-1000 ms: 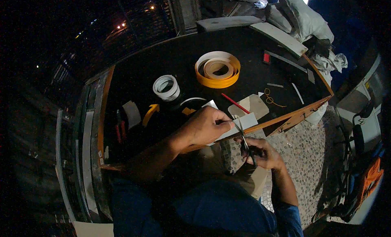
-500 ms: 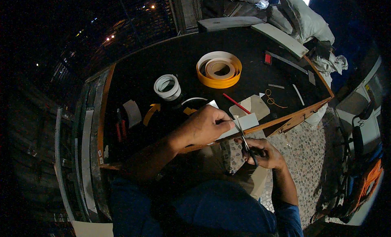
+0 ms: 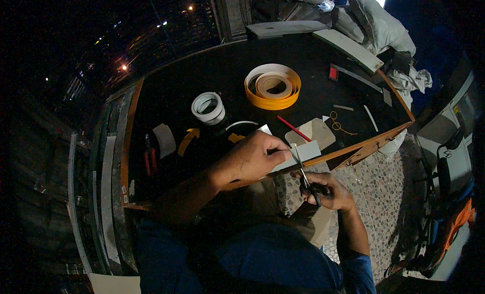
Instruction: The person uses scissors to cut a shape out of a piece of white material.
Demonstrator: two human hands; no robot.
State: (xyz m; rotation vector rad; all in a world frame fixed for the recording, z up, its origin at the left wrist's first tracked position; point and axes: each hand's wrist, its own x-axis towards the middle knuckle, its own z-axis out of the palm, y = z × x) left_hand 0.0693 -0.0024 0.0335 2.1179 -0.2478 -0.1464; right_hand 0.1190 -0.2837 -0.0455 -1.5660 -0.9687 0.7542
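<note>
Near the front edge of the workbench, my left hand (image 3: 255, 155) is closed in a pinch on a white strip (image 3: 284, 166), part of which shows below the fingers. My right hand (image 3: 326, 190) grips a pair of scissors (image 3: 302, 175) by its dark handles, just past the bench edge. The scissor blades point up and away, right beside my left fingertips. Whether they touch the strip is too small to tell. Another pale flat piece (image 3: 308, 150) lies right of the blades. Behind it are a red pencil-like stick (image 3: 294, 128) and a beige card (image 3: 321, 131).
On the dark benchtop (image 3: 166, 86) stand yellow edging rolls (image 3: 275, 103) and white tape rolls (image 3: 208, 108). Red-handled pliers (image 3: 150, 155), a curved grey piece (image 3: 164, 141) and a yellow arrow-shaped piece (image 3: 189, 141) lie left. A red-ended ruler-like strip (image 3: 356, 77) lies at right.
</note>
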